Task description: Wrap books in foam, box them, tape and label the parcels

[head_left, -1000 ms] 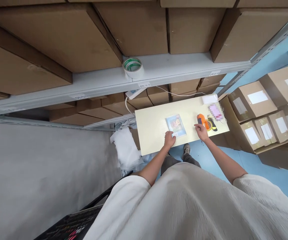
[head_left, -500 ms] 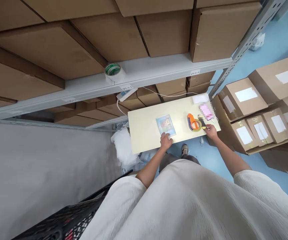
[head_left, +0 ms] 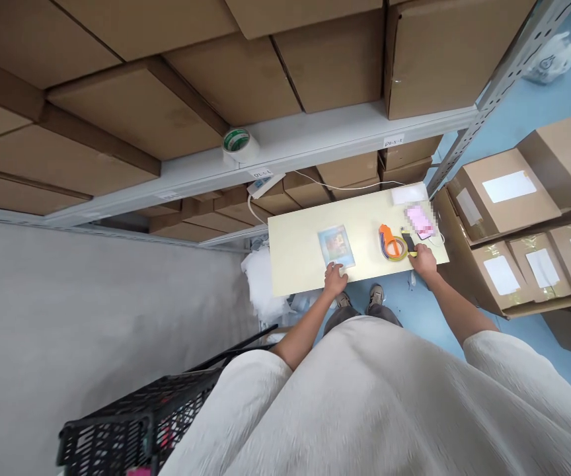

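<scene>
A flat blue packet with a picture on it lies on the pale yellow board. My left hand rests at its lower edge, fingers bent against it. On the right, my right hand is closed on a black and yellow tool by the board's front edge. Touching or just beside that tool is an orange tape dispenser with yellow and purple rings. A pink item, partly blurred, and a white packet lie at the board's right end.
Shelves of cardboard boxes stand ahead, with a tape roll on the ledge. Below it is a power strip. Labelled cartons are at the right. A black crate stands lower left, near white wrapping.
The view has shifted, so the board appears further right and more of the crate shows. My left hand stays at the packet's edge, and my right hand stays at the black and yellow tool.
</scene>
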Tool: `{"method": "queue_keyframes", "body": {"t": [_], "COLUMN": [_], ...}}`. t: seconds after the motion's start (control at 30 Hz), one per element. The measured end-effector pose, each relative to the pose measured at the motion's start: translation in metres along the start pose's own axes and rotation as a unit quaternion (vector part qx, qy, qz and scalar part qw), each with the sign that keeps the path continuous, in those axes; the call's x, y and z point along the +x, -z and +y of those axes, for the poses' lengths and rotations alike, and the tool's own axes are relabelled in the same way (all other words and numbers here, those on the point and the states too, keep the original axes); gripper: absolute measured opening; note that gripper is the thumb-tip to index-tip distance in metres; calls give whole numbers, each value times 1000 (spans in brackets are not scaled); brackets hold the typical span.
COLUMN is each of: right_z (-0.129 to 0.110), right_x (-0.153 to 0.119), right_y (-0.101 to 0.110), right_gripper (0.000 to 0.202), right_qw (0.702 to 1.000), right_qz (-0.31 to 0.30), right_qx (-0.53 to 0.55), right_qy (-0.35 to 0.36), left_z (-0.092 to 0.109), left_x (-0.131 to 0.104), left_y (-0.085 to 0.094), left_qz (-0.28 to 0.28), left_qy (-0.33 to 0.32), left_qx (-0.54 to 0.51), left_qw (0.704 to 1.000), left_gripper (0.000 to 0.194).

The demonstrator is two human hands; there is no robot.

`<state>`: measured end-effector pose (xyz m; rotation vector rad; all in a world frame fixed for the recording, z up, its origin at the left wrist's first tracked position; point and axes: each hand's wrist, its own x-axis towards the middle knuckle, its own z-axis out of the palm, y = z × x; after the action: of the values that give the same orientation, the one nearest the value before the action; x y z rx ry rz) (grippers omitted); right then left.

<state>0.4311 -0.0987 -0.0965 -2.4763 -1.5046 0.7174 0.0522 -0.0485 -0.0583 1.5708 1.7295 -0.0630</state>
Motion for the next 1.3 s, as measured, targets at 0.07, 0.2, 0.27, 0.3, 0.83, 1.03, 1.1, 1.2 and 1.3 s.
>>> {"method": "queue_keyframes", "body": {"t": [0.07, 0.2, 0.27, 0.3, 0.83, 1.03, 1.1, 1.2, 1.3], "right_z": [0, 0, -8, -15, -263, -305, -315, -329, -343], "right_x": [-1, -8, -10, -10, -69, -89, -93, -94, -87], "right_y": [6, 27, 42, 50, -11, -52, -58, -67, -77], "right_gripper": [33, 43, 54, 61, 42, 51, 50, 47, 47], "right_qw": [999, 985, 959, 941, 834, 911, 944, 973, 978], "right_qz": [6, 52, 78, 84, -188, -141, -114, -79, -74], "right_qx": [31, 147, 247, 306, 517, 386, 308, 217, 178], "right_qy": [-14, -80, -116, -120, 37, 28, 19, -10, -74], "left_z": [-2, -7, -11, -13, -131, -181, -191, -200, -208], "left_x": [1, 6, 8, 9, 25, 39, 42, 44, 41], "left_y": [1, 6, 9, 11, 89, 116, 121, 124, 124], "left_qz": [-5, -8, -7, -6, 3, -7, -17, -39, -55], "left_qy": [-2, -5, -16, -22, -25, -52, -75, -98, -110], "left_qx": [-1, 0, 4, 6, 38, 55, 65, 83, 104], "left_qw": [1000, 1000, 1000, 1000, 999, 997, 995, 991, 987], "left_gripper": [50, 50, 50, 50, 53, 51, 52, 54, 55]}}
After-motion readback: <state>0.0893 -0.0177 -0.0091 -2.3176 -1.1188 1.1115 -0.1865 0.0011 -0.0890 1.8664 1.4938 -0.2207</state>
